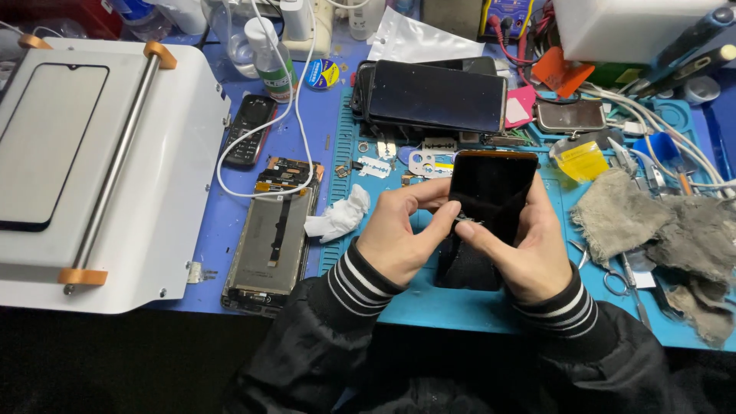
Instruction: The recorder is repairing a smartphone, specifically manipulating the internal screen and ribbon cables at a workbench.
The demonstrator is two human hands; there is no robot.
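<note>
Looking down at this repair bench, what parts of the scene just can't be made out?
- Head view: the lower part of the black phone screen, covered by the left hand and right hand.
- The small item pinched at the fingertips: too small to identify.
- The stacked phones: the top one hides those beneath.
- The grey rags: cut off by the right edge.

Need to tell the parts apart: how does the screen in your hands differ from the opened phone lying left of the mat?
The screen is held tilted in both hands, left hand and right hand; the opened phone lies flat on the blue table. The screen shows a plain glossy black face; the opened phone shows grey metal, ribbon cables and bare circuitry. Both are long rectangles of similar size.
</note>
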